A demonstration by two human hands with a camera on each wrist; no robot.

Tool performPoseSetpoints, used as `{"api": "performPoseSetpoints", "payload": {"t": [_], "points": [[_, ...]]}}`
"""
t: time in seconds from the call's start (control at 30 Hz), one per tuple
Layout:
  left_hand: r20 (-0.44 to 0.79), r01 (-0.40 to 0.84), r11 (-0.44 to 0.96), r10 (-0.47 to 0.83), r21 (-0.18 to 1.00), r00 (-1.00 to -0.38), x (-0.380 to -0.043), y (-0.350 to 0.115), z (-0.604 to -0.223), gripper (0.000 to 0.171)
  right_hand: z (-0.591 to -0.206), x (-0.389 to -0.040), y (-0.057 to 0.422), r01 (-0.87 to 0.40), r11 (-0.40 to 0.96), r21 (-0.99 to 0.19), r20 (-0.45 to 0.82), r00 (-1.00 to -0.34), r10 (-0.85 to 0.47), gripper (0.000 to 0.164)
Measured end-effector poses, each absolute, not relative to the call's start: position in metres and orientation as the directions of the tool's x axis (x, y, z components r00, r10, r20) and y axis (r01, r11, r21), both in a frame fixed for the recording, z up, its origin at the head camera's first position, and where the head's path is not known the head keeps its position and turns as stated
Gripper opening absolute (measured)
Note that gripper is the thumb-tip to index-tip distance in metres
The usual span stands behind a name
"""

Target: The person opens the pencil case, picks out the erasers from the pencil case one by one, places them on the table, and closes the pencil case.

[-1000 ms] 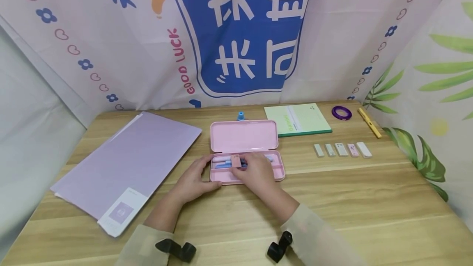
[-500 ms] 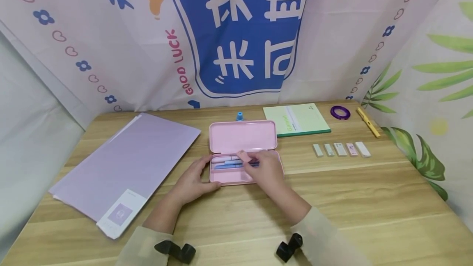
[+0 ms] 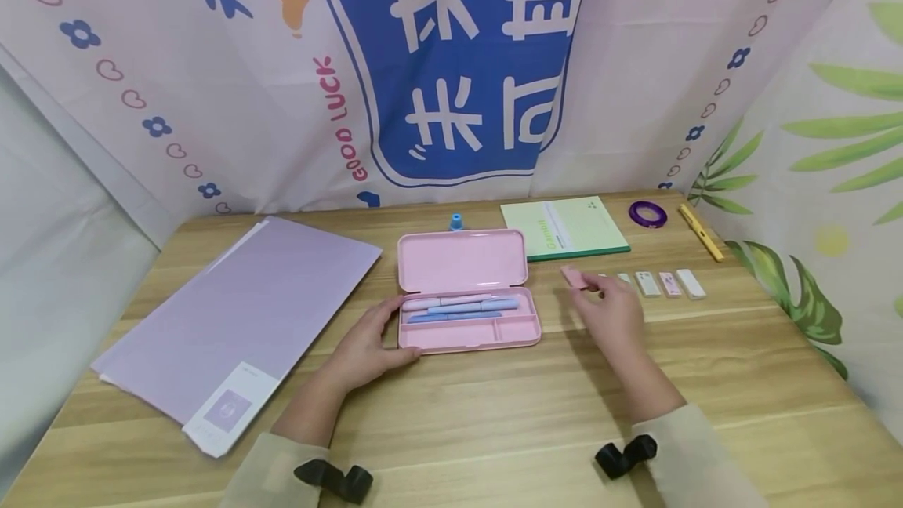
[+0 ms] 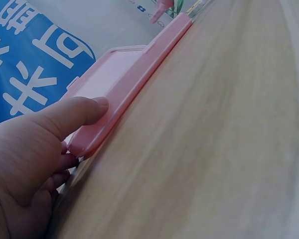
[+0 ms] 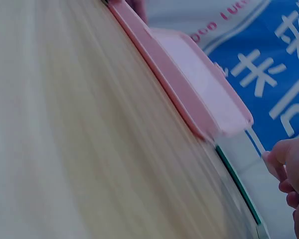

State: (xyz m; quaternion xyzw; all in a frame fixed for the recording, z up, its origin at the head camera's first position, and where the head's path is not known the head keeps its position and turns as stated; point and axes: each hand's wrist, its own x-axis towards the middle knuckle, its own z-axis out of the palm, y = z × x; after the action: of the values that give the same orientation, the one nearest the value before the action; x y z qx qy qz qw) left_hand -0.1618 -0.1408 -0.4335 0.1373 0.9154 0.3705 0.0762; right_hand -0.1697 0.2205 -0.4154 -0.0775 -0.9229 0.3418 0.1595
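Note:
A pink pencil case (image 3: 462, 259) lies with its lid raised, several white, pink and blue pens (image 3: 474, 307) in its long rear compartment. Nothing lies in its front compartments. My left hand (image 3: 363, 347) holds the case at its left end. In the left wrist view its thumb (image 4: 84, 112) presses the front wall and the other fingers curl round the end. Over the table right of the case, my right hand (image 3: 614, 324) pinches a small pink eraser (image 3: 574, 277) between thumb and fingers. Behind that hand is a row of small eraser-like blocks (image 3: 647, 284), partly covered by it.
A large lilac folder (image 3: 247, 312) with a white label lies at the left. Behind the case are a blue cone-shaped object (image 3: 456, 222) and a green notebook (image 3: 589, 226). A purple ring-shaped roll (image 3: 647, 215) and a yellow pen (image 3: 701, 232) lie at the back right.
My right hand has lifted the pink eraser from the pencil case and carried it rightward, past the case's right end. The left hand has stayed on the case.

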Motion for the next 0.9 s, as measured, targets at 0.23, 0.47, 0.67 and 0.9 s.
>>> {"api": "performPoseSetpoints", "payload": {"t": [0.23,0.47,0.67,0.9], "points": [[-0.035,0.195,0.684,0.307,0.703,-0.951,-0.162,-0.142,-0.434,0.093,-0.422,-0.175,0.24,0.111,0.798,-0.593,0.15,-0.958,0.244,0.04],[-0.042,0.188,0.685,0.305,0.704,-0.951,-0.162,-0.143,-0.434,0.093,-0.427,-0.18,0.24,0.129,0.813,-0.568,0.101,-0.969,0.224,0.041],[-0.034,0.191,0.683,0.302,0.705,-0.953,-0.162,-0.143,-0.434,0.093,-0.428,-0.18,0.24,0.132,0.825,-0.55,0.092,-0.972,0.217,0.043],[-0.034,0.195,0.678,0.309,0.709,-0.95,-0.162,-0.142,-0.433,0.094,-0.426,-0.177,0.241,0.126,0.817,-0.562,0.12,-0.965,0.231,0.05]]}}
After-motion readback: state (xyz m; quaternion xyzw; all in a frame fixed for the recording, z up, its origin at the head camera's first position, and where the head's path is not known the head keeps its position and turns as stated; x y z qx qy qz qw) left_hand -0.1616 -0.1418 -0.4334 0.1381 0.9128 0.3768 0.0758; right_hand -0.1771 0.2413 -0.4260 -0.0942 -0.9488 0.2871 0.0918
